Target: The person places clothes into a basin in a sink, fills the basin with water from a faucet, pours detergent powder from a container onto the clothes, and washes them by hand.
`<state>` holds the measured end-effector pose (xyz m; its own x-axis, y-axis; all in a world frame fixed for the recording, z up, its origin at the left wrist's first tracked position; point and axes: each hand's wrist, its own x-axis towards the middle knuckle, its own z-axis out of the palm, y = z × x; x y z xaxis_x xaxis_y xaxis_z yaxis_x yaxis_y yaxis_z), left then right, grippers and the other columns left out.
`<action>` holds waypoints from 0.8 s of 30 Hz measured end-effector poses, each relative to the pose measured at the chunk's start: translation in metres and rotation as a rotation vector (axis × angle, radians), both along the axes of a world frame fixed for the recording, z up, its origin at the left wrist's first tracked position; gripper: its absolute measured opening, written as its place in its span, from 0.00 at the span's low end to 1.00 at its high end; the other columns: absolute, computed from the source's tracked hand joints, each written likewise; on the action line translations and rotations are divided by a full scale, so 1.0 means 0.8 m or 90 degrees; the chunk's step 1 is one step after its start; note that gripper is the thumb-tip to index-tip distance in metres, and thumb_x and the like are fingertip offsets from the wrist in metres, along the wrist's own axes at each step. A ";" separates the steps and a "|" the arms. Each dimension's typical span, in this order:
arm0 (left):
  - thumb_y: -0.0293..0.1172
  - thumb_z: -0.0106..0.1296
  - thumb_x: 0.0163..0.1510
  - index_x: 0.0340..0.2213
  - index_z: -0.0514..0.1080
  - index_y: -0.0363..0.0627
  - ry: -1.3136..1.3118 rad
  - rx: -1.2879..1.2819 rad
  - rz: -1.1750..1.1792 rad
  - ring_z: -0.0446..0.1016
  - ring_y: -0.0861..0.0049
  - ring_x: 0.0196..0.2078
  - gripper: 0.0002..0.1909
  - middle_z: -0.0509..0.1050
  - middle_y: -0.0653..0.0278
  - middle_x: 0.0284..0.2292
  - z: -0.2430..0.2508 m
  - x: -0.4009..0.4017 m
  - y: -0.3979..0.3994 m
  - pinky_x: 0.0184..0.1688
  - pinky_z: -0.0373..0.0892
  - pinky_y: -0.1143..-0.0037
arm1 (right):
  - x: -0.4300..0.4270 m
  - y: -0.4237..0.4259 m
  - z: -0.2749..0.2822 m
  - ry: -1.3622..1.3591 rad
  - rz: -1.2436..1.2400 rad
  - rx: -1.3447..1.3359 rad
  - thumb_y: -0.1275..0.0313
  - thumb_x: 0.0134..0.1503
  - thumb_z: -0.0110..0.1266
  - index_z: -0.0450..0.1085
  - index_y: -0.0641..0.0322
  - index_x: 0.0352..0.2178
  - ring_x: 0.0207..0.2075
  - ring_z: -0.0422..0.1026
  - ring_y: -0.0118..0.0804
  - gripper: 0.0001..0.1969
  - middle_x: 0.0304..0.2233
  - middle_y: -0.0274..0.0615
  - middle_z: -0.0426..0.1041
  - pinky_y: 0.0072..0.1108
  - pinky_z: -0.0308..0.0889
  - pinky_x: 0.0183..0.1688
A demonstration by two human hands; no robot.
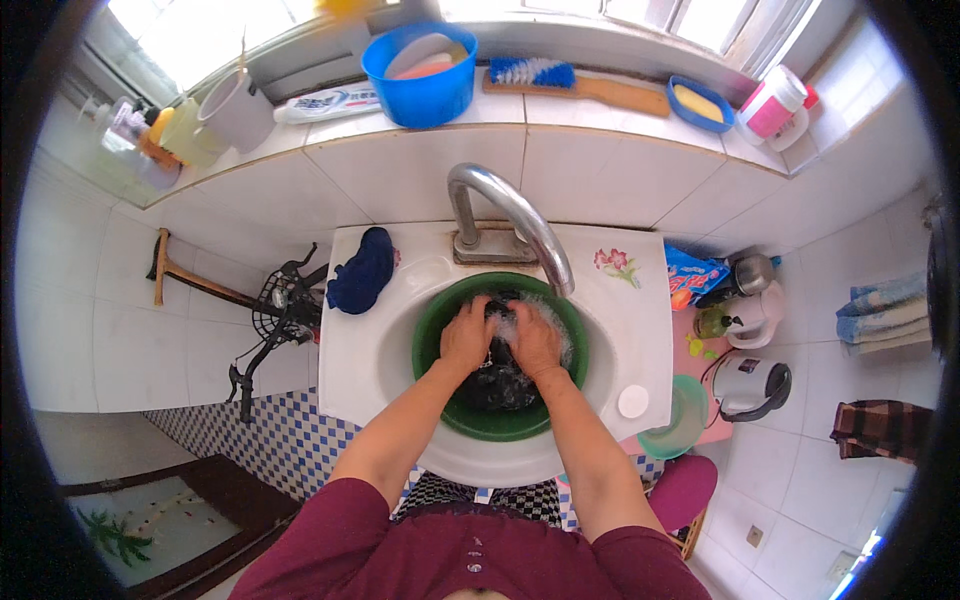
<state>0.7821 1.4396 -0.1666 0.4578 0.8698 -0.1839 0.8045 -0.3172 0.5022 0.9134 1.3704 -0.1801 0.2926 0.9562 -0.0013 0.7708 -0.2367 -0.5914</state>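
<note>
A green plastic basin (504,433) sits in the bowl of a white washbasin (611,349). In it, a soaked black cloth (491,388) lies in sudsy water, partly under the surface. My left hand (466,334) grips the cloth on the left of the basin, fingers curled inward. Close beside it, my right hand (535,337) holds the same cloth amid white foam. The fingertips of both hands are partly hidden by cloth and suds. A chrome faucet (517,201) arches over the basin's back right, its spout just beyond my right hand.
A navy cloth (363,274) lies on the washbasin's left corner, and a white round lid (633,401) at its right front. The tiled ledge behind holds a blue tub (424,101) and a wooden scrub brush (600,90). An electric kettle (742,384) stands right; a bicycle (281,315) left.
</note>
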 end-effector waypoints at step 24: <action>0.40 0.57 0.50 0.57 0.59 0.58 0.141 0.087 -0.057 0.64 0.55 0.52 0.33 0.65 0.54 0.52 -0.011 0.006 -0.023 0.48 0.60 0.53 | -0.015 -0.012 -0.004 -0.057 -0.070 -0.095 0.64 0.54 0.49 0.72 0.57 0.31 0.46 0.66 0.52 0.10 0.41 0.44 0.69 0.45 0.64 0.43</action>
<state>0.7868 1.4212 -0.1755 0.4956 0.8515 -0.1713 0.8557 -0.4448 0.2645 0.9018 1.3604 -0.1834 0.4000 0.9098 -0.1104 0.7839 -0.4021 -0.4731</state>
